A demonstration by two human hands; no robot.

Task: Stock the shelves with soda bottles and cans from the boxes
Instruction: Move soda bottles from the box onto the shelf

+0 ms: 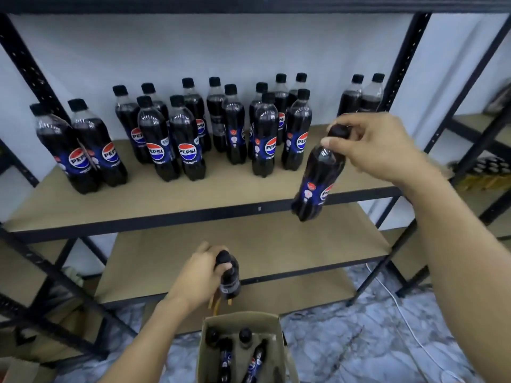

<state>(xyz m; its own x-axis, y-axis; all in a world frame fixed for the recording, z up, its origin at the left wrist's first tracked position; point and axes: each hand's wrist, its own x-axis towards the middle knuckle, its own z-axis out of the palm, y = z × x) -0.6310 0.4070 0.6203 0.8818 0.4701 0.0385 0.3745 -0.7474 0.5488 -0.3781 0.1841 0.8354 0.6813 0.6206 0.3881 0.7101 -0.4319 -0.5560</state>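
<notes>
My right hand (381, 146) grips a Pepsi bottle (318, 181) by its black cap; the bottle hangs tilted in front of the upper shelf's (193, 197) right front edge. My left hand (199, 275) holds a second Pepsi bottle (229, 283) by the neck, above the open cardboard box (240, 322) on the floor. Several more bottles (243, 352) lie and stand inside that box. Many Pepsi bottles (188, 139) stand upright on the upper shelf in loose groups, with two more (362, 95) at the far right back.
The black metal rack has a bare lower shelf (276, 250) and slanted posts (401, 70) at both sides. A white cable (401, 308) runs over the marbled floor on the right. Another rack with packed goods (484, 172) stands at the far right.
</notes>
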